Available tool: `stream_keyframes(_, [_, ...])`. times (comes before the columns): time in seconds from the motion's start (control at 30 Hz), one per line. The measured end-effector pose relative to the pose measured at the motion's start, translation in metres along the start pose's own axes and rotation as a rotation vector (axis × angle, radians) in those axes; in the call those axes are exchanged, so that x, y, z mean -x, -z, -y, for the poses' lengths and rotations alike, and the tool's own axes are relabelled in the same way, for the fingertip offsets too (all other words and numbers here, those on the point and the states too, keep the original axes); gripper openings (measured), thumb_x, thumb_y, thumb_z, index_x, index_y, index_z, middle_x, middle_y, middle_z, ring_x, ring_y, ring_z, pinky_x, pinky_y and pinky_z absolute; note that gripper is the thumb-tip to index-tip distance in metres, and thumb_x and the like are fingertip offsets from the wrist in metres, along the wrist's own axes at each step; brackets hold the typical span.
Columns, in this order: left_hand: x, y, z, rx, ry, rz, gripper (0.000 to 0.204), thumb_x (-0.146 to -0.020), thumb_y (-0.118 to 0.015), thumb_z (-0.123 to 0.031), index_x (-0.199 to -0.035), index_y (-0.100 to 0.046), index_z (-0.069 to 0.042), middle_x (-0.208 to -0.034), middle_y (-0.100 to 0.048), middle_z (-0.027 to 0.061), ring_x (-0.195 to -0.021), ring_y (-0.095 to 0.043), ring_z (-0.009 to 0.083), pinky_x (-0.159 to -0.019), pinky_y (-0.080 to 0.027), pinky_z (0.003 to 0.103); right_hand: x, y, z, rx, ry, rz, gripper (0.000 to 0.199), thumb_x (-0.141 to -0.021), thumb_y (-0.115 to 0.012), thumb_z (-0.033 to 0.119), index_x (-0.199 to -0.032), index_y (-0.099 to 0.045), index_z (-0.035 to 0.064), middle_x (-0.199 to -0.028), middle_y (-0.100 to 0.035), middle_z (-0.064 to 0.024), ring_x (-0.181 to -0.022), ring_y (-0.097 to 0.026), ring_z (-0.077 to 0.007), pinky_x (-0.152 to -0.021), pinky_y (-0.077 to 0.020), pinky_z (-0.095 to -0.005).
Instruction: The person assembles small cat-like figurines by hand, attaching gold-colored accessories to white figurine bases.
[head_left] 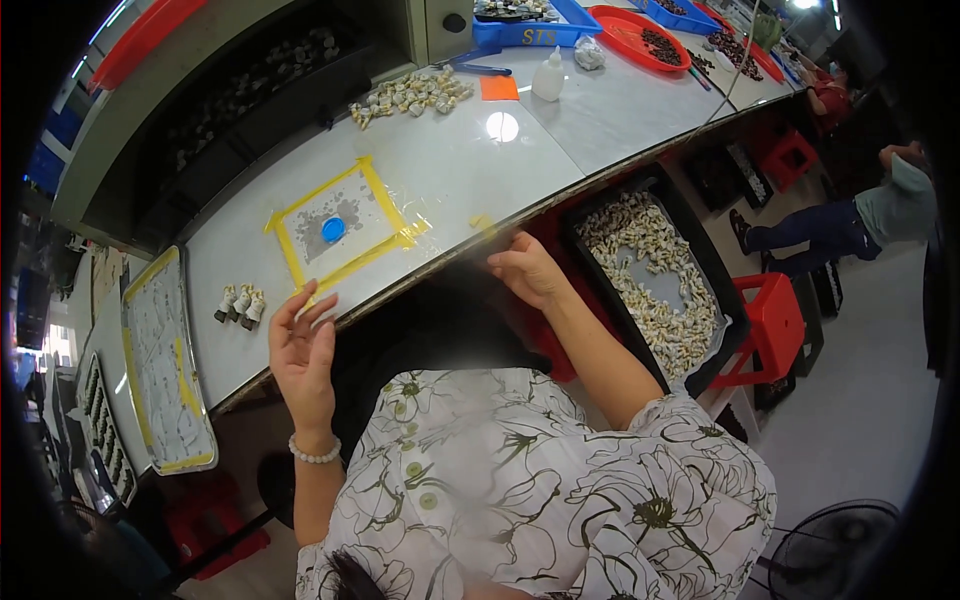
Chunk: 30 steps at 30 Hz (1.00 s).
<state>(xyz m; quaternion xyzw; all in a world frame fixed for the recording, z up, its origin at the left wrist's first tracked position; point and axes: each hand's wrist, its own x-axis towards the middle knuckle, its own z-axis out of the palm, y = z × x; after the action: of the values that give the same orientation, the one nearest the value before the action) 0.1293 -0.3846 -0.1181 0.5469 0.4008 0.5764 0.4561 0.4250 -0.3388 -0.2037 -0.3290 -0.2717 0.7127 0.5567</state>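
Observation:
My left hand [303, 345] hangs over the table's front edge, fingers spread, holding nothing; it wears a beaded bracelet. My right hand [527, 268] is at the edge farther right, fingers loosely bent and apart, with nothing visible in them. Between and beyond my hands lies a wet, stained square sheet framed with yellow tape [372, 253]. On it sits a small blue cap [333, 230]. Left of it stand several small white figurines with dark bases [240, 306]. A scrap of yellow tape [481, 223] lies near my right hand.
A black bin of small cream-yellow pieces [650, 290] stands at my right by a red stool [768, 318]. A metal tray [165, 360] lies left. Farther back are a pile of similar pieces [412, 96], an orange square [499, 88], a white squeeze bottle [548, 77] and a red tray [640, 37].

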Motion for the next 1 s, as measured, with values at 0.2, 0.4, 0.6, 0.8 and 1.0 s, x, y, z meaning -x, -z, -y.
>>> stream_keyframes(0.2, [0.006,-0.020,0.000,0.139,0.190,0.139,0.024,-0.088,-0.053,0.000,-0.112,-0.050,0.002,-0.114,-0.059,0.0154,-0.097,-0.061,0.0206,-0.083,-0.048,0.029,-0.005,0.005,-0.009,0.031,-0.078,-0.065,0.028,-0.082,-0.061,0.003,-0.109,-0.057,0.0007,-0.109,-0.062,-0.0095,-0.102,-0.058,-0.0192,-0.088,-0.0455,-0.0348])
stream_keyframes(0.4, [0.003,-0.032,0.001,0.428,0.405,0.149,0.023,-0.091,-0.050,-0.007,-0.113,-0.049,0.001,-0.114,-0.058,0.0221,-0.095,-0.064,0.0260,-0.080,-0.051,0.031,0.004,0.001,0.001,0.167,-0.113,-0.131,0.016,-0.086,-0.062,0.011,-0.100,-0.062,0.0029,-0.099,-0.065,-0.0093,-0.093,-0.062,-0.0191,-0.081,-0.0485,-0.0341])
stream_keyframes(0.6, [0.000,-0.041,0.005,0.509,0.492,0.203,0.026,-0.094,-0.045,-0.015,-0.116,-0.047,0.000,-0.117,-0.056,0.0252,-0.097,-0.063,0.0309,-0.080,-0.052,0.035,0.015,0.005,0.012,0.048,-0.237,-0.093,0.011,-0.086,-0.061,0.012,-0.095,-0.064,0.0050,-0.092,-0.065,-0.0089,-0.082,-0.062,-0.0163,-0.076,-0.0494,-0.0316])
stream_keyframes(0.8, [-0.003,-0.047,0.008,0.575,0.568,0.249,0.027,-0.094,-0.046,-0.014,-0.117,-0.046,0.001,-0.117,-0.056,0.0246,-0.100,-0.062,0.0297,-0.081,-0.052,0.034,0.031,0.001,0.015,-0.131,-0.314,-0.107,0.013,-0.086,-0.061,0.014,-0.096,-0.064,0.0067,-0.094,-0.064,-0.0031,-0.088,-0.059,-0.0138,-0.077,-0.0474,-0.0315])
stream_keyframes(1.0, [-0.004,-0.052,0.010,0.643,0.596,0.264,0.035,-0.095,-0.040,-0.019,-0.123,-0.041,0.002,-0.121,-0.053,0.0265,-0.106,-0.059,0.0329,-0.085,-0.051,0.036,0.038,-0.010,0.025,-0.333,-0.325,-0.029,0.016,-0.089,-0.057,0.017,-0.100,-0.061,0.0064,-0.094,-0.060,-0.0008,-0.084,-0.054,-0.0119,-0.077,-0.0459,-0.0316])
